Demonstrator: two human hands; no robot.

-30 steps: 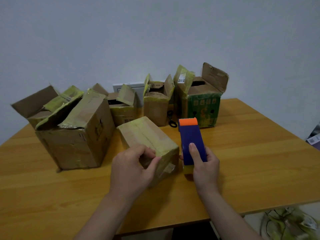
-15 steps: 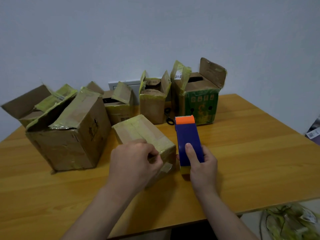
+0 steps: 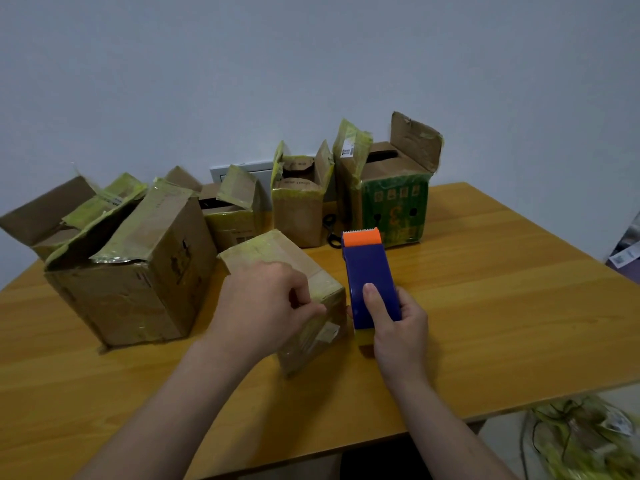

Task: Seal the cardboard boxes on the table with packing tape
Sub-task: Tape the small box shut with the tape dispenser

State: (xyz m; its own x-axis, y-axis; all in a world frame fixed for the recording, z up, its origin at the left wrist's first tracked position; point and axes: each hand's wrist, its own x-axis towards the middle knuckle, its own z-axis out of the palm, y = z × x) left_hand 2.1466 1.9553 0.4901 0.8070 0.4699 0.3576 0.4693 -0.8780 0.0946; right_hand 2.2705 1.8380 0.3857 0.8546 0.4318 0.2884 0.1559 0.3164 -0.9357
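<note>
A small closed cardboard box [image 3: 273, 258], wrapped in yellowish tape, lies in the middle of the wooden table [image 3: 502, 306]. My left hand [image 3: 263, 306] rests on the box's near end, fingers curled over its top edge, thumb against the front face. My right hand [image 3: 398, 323] grips a blue tape dispenser [image 3: 369, 275] with an orange toothed tip, standing just right of the box, index finger laid along its top. Whether tape runs from dispenser to box is hidden.
A large open box [image 3: 138, 271] stands at the left, another open box [image 3: 52, 220] behind it. Along the wall stand three open boxes [image 3: 235, 216], [image 3: 301, 209] and a green-printed box [image 3: 391, 202]. Black scissors [image 3: 330, 230] lie between the last two. Bags [image 3: 581, 438] lie on the floor, right.
My left hand has slid slightly over the box's near top edge, its fingers curling tighter. The right hand and dispenser have stayed beside the box. The camera tilted a little.
</note>
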